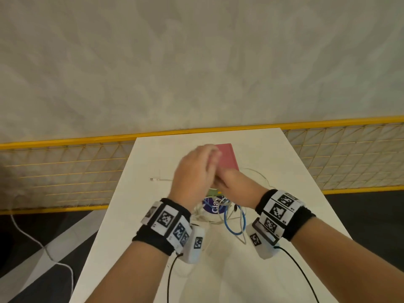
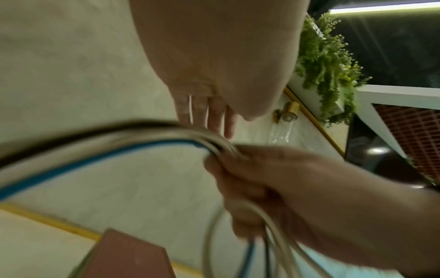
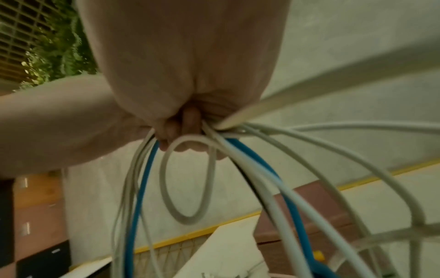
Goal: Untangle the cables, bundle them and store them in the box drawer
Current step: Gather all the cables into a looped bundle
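My right hand point(image 1: 235, 182) grips a bundle of cables point(image 3: 238, 146) in its fist above the white table point(image 1: 284, 171). White loops and a blue cable point(image 1: 239, 224) hang below it; a black strand shows too. My left hand point(image 1: 194, 169) is blurred, against the right hand from the left. In the left wrist view a thin white cable point(image 2: 190, 107) runs between its nearly straight fingers point(image 2: 214, 116), just above the right hand point(image 2: 262, 178) and the bundle point(image 2: 142, 137). The pink box point(image 1: 227, 158) lies behind both hands, partly hidden; its drawer cannot be made out.
A white cable end point(image 1: 154, 179) lies on the table to the left of my hands. A round purple disc point(image 1: 213, 207) sits under the hanging loops. A yellow mesh fence point(image 1: 65, 171) runs behind the table. Dark floor with a white cord point(image 1: 32, 239) is at the left.
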Action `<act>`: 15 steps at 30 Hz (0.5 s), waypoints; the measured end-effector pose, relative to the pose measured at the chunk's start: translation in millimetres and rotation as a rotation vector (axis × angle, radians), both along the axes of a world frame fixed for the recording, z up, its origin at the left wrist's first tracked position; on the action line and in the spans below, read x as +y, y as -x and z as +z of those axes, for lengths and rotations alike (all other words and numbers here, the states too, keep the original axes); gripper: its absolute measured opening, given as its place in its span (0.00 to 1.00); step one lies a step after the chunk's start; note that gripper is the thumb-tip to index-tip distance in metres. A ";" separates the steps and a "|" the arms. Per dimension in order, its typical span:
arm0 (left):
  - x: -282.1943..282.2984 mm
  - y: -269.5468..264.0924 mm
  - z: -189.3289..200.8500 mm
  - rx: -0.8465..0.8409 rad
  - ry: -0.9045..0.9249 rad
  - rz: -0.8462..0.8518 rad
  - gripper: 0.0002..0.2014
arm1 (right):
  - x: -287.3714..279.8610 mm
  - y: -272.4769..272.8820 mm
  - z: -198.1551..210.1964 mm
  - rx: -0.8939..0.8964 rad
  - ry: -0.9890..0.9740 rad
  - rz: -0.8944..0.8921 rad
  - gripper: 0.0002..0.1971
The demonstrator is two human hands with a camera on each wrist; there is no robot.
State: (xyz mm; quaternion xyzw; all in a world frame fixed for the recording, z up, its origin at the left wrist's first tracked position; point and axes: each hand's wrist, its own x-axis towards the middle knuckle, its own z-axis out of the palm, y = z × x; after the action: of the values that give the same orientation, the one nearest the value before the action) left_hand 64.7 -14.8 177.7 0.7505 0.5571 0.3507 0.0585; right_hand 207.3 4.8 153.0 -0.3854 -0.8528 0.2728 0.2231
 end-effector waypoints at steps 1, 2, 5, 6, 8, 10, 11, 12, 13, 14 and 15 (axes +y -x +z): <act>-2.9 -7.4 -1.5 0.070 0.069 -0.014 0.24 | 0.3 2.3 3.1 0.004 -0.008 0.002 0.08; -2.8 -9.6 -4.0 0.125 0.125 0.003 0.29 | 1.0 2.6 6.6 0.010 -0.012 0.000 0.09; 3.1 0.6 -4.5 0.200 0.161 0.075 0.38 | 4.7 -6.4 12.4 0.100 0.043 -0.002 0.03; 5.3 4.9 -2.1 0.216 0.164 0.109 0.36 | 6.4 -12.0 13.0 0.126 0.071 -0.021 0.06; 9.0 12.3 3.8 0.213 0.168 0.175 0.33 | 11.1 -25.6 10.6 0.071 0.066 -0.048 0.12; 10.1 19.3 13.1 0.152 0.164 0.208 0.32 | 15.4 -38.1 1.1 -0.061 -0.016 -0.041 0.11; 9.8 22.5 18.0 0.093 0.154 0.218 0.32 | 18.4 -44.0 -7.1 -0.106 -0.049 -0.040 0.10; 10.5 25.8 22.0 0.021 0.137 0.225 0.32 | 20.0 -48.7 -14.4 -0.121 -0.063 -0.052 0.09; 12.0 29.1 25.8 -0.051 0.117 0.230 0.33 | 21.9 -52.4 -21.5 -0.125 -0.052 -0.077 0.07; 14.4 32.7 28.0 -0.108 0.100 0.231 0.34 | 23.4 -56.2 -27.3 -0.138 -0.033 -0.108 0.09; 17.1 36.8 29.2 -0.143 0.082 0.230 0.34 | 23.5 -59.3 -28.9 -0.181 -0.015 -0.136 0.13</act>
State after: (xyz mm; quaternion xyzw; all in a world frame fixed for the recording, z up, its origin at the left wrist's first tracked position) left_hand 27.9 2.3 206.9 0.6516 0.6477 0.3848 0.0881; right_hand 266.6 28.2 124.1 -0.4635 -0.8435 0.2146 0.1661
